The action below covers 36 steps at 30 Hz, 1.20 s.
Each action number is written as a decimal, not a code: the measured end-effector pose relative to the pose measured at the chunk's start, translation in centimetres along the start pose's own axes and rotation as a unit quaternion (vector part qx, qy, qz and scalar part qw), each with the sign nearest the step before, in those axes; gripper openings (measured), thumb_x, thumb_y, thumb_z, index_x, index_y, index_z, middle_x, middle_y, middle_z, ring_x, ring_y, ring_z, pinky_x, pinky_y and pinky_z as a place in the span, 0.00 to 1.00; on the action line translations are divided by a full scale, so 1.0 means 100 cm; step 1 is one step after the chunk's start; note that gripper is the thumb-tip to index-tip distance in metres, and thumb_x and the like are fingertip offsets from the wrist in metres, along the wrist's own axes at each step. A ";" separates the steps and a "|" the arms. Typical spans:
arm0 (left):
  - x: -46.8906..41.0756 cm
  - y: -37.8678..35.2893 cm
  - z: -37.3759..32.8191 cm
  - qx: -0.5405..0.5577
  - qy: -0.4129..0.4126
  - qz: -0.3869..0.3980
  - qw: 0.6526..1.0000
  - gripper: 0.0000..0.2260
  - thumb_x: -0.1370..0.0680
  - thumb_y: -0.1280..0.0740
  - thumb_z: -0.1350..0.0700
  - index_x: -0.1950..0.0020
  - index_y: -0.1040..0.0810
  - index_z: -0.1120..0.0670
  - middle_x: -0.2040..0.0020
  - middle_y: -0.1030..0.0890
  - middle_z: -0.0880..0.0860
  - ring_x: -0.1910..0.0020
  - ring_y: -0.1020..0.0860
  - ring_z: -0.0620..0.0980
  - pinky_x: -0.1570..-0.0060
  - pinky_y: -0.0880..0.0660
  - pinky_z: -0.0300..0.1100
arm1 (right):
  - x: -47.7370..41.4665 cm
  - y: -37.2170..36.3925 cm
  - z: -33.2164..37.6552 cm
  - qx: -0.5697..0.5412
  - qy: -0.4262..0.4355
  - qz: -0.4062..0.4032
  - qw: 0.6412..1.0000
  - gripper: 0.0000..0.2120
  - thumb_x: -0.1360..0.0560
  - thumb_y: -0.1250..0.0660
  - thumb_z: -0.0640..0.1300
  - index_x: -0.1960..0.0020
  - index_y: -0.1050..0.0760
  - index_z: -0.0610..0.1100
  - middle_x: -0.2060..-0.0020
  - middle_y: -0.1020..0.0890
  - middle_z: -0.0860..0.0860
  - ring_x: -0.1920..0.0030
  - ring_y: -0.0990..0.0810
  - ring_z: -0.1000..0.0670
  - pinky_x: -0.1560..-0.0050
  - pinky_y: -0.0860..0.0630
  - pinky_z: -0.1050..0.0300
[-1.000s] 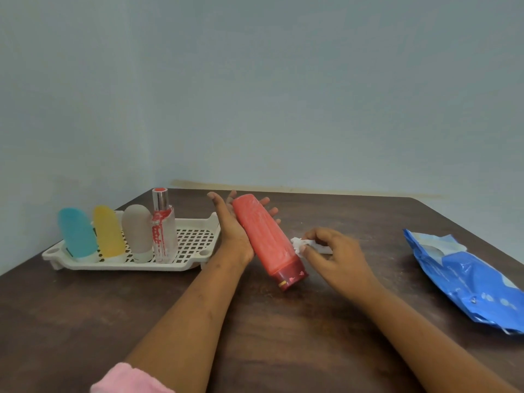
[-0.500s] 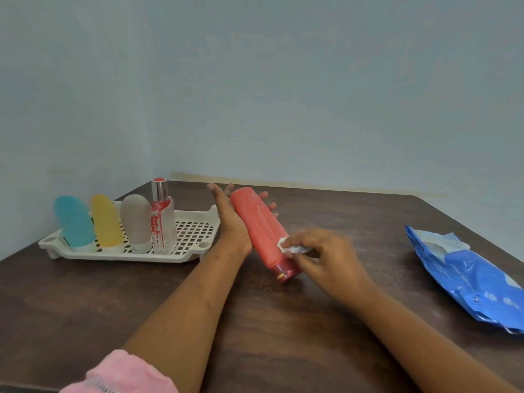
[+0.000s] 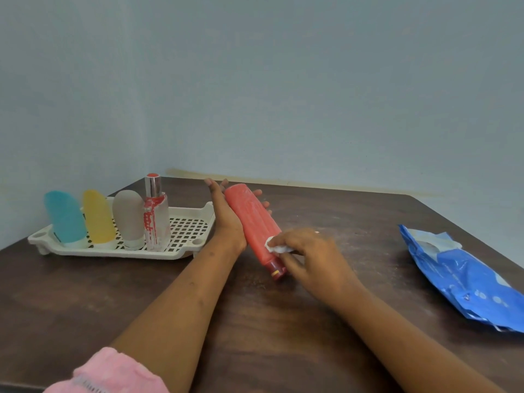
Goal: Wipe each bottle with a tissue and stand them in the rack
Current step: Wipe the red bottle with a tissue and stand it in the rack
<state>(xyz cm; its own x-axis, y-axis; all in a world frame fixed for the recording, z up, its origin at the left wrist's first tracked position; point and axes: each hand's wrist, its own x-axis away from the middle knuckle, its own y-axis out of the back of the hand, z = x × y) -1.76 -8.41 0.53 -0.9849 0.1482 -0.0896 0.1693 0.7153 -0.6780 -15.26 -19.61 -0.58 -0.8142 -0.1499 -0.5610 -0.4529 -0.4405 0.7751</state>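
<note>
Fingers [image 3: 210, 185] of the left hand [image 3: 228, 222] reach round the back of a long red plastic bottle [image 3: 255, 225]. The thumb points up on the near side and the tips peek out on the far side, so this hand holds the bottle. Fingers [image 3: 283, 268] of the right hand [image 3: 309, 256] are curled and pinch a small scrunched white tissue [image 3: 276, 248] against the bottle's side.

At the far left, a white plastic rack with little holes [image 3: 187, 231] sits on the dark brown wooden counter [image 3: 255, 321]. Four bottles stand in the rack. From its left end they are a soft blue bottle [image 3: 65, 219], a soft yellow bottle [image 3: 97, 218], a soft grey bottle [image 3: 127, 219] and a clear glass bottle with red marks and a shiny silver cap [image 3: 154, 219].

The left hand is just beside the rack's right end. A fluffy pink sleeve [image 3: 113, 370] shows on that arm, much nearer to the camera than the rack.

The red bottle is just right of the rack. It is tilted, with its round end up and its dark red cap [image 3: 276, 272] down by the counter. I cannot tell if the cap touches the counter.

A shiny blue pack of wipes [image 3: 467, 279] lies flat, well to the right of the rack.
</note>
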 end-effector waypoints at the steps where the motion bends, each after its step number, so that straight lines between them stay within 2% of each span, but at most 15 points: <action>1: 0.001 0.000 0.000 -0.002 -0.001 -0.002 1.000 0.29 0.25 0.53 0.27 0.36 0.31 0.44 0.52 0.16 0.61 0.62 0.18 0.59 0.61 0.21 0.51 | -0.001 0.000 -0.002 0.008 -0.006 0.002 1.000 0.13 0.24 0.35 0.44 0.40 0.23 0.50 0.44 0.20 0.55 0.45 0.25 0.59 0.41 0.27 0.63; 3: 0.001 0.000 0.000 -0.007 -0.003 -0.003 1.000 0.29 0.25 0.53 0.28 0.35 0.32 0.44 0.52 0.17 0.61 0.62 0.18 0.59 0.62 0.21 0.51 | -0.004 0.000 -0.009 -0.006 -0.043 -0.016 0.999 0.12 0.23 0.36 0.44 0.41 0.22 0.50 0.45 0.19 0.55 0.49 0.24 0.61 0.46 0.27 0.69; 5: 0.002 -0.001 -0.001 -0.008 -0.002 -0.004 1.000 0.28 0.25 0.53 0.28 0.36 0.31 0.43 0.52 0.17 0.61 0.62 0.18 0.58 0.62 0.21 0.50 | -0.006 0.001 -0.017 -0.022 -0.088 -0.029 0.995 0.10 0.23 0.36 0.44 0.43 0.21 0.49 0.48 0.18 0.55 0.54 0.25 0.62 0.56 0.32 0.77; 7: 0.003 -0.001 -0.001 -0.010 -0.004 -0.005 1.000 0.27 0.24 0.54 0.28 0.37 0.31 0.43 0.53 0.17 0.60 0.62 0.18 0.58 0.62 0.21 0.50 | -0.006 0.000 -0.022 -0.027 -0.110 -0.037 0.993 0.10 0.23 0.36 0.44 0.43 0.21 0.49 0.49 0.18 0.55 0.55 0.25 0.62 0.59 0.34 0.78; 9: 0.003 -0.001 -0.001 -0.015 -0.006 -0.004 1.000 0.27 0.24 0.54 0.29 0.37 0.31 0.44 0.54 0.17 0.60 0.62 0.18 0.57 0.62 0.21 0.50 | -0.004 -0.001 -0.017 -0.034 -0.105 -0.048 0.993 0.10 0.23 0.36 0.45 0.43 0.22 0.49 0.50 0.19 0.58 0.55 0.26 0.62 0.58 0.34 0.78; 11: 0.002 -0.002 -0.001 -0.016 -0.010 -0.007 1.000 0.27 0.24 0.54 0.28 0.37 0.31 0.44 0.54 0.17 0.60 0.62 0.18 0.58 0.61 0.21 0.50 | -0.002 -0.002 -0.006 -0.043 -0.064 -0.051 0.996 0.09 0.23 0.36 0.47 0.43 0.23 0.50 0.51 0.21 0.59 0.54 0.25 0.62 0.55 0.31 0.76; 14: 0.002 -0.003 -0.001 -0.011 -0.014 -0.019 1.000 0.29 0.25 0.52 0.28 0.36 0.31 0.45 0.53 0.17 0.62 0.62 0.18 0.60 0.60 0.21 0.53 | -0.001 -0.007 0.011 0.006 0.049 -0.026 0.998 0.08 0.23 0.38 0.43 0.46 0.23 0.48 0.52 0.18 0.52 0.53 0.22 0.53 0.52 0.26 0.61; 16: 0.002 -0.002 -0.002 -0.015 -0.015 -0.026 0.999 0.28 0.24 0.52 0.28 0.36 0.31 0.45 0.53 0.17 0.62 0.62 0.18 0.60 0.60 0.20 0.52 | 0.000 -0.010 0.013 0.043 0.082 -0.013 0.996 0.10 0.23 0.41 0.42 0.47 0.23 0.46 0.52 0.18 0.49 0.51 0.22 0.49 0.52 0.26 0.56; 19: 0.004 -0.003 -0.002 -0.018 -0.015 -0.024 0.999 0.28 0.24 0.53 0.29 0.36 0.32 0.46 0.56 0.18 0.60 0.63 0.19 0.59 0.60 0.21 0.51 | -0.003 -0.009 0.001 0.042 0.047 -0.033 0.997 0.09 0.24 0.38 0.41 0.46 0.22 0.46 0.52 0.18 0.48 0.51 0.22 0.49 0.52 0.26 0.57; 22: 0.005 -0.004 -0.003 -0.027 -0.015 -0.022 0.999 0.27 0.24 0.53 0.29 0.39 0.31 0.46 0.57 0.19 0.59 0.63 0.19 0.58 0.59 0.21 0.52 | -0.006 -0.008 -0.017 -0.004 -0.041 -0.055 0.998 0.09 0.22 0.38 0.46 0.44 0.23 0.51 0.50 0.18 0.53 0.50 0.23 0.53 0.50 0.25 0.59; 24: 0.006 -0.005 -0.003 -0.027 -0.015 -0.019 0.999 0.26 0.23 0.54 0.29 0.41 0.30 0.46 0.58 0.19 0.59 0.63 0.19 0.58 0.57 0.21 0.52 | -0.007 -0.009 -0.021 -0.015 -0.063 -0.057 0.996 0.09 0.22 0.38 0.47 0.44 0.23 0.51 0.50 0.18 0.54 0.50 0.23 0.56 0.50 0.24 0.59; 26: 0.007 -0.006 -0.003 -0.029 -0.016 -0.022 0.999 0.28 0.23 0.54 0.30 0.42 0.29 0.49 0.58 0.20 0.59 0.63 0.20 0.58 0.54 0.22 0.54 | -0.006 -0.010 -0.016 -0.013 -0.040 -0.064 0.997 0.09 0.22 0.37 0.46 0.45 0.22 0.50 0.51 0.18 0.53 0.51 0.22 0.54 0.51 0.24 0.58; 28: 0.007 -0.008 -0.004 -0.032 -0.012 -0.032 0.999 0.27 0.22 0.54 0.30 0.43 0.29 0.50 0.58 0.20 0.59 0.64 0.20 0.58 0.53 0.22 0.55 | -0.003 -0.013 -0.004 0.014 0.025 -0.058 0.998 0.08 0.23 0.38 0.43 0.47 0.22 0.49 0.54 0.18 0.51 0.53 0.22 0.51 0.54 0.25 0.57; 32: 0.004 -0.006 -0.003 -0.034 -0.006 -0.043 0.999 0.30 0.24 0.52 0.29 0.32 0.33 0.46 0.56 0.19 0.60 0.63 0.19 0.59 0.52 0.21 0.59 | 0.000 -0.019 0.015 0.113 0.160 0.003 0.981 0.10 0.27 0.43 0.41 0.54 0.23 0.48 0.59 0.19 0.54 0.56 0.24 0.50 0.60 0.26 0.56; 36: 0.006 -0.008 -0.003 -0.027 -0.014 -0.043 0.999 0.30 0.23 0.52 0.29 0.34 0.31 0.48 0.58 0.19 0.59 0.63 0.19 0.58 0.49 0.22 0.60 | -0.003 -0.019 0.010 0.123 0.169 0.011 0.978 0.09 0.26 0.43 0.41 0.55 0.24 0.48 0.59 0.20 0.55 0.57 0.25 0.50 0.60 0.26 0.55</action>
<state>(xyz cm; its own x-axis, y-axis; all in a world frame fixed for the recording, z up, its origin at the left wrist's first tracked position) -2.50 -8.64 1.22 -0.9963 0.0662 -0.0548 0.0860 0.7607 -0.6434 -14.46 -17.85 -1.61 -0.6768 -0.4591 -0.5755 -0.5444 -0.2140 0.8110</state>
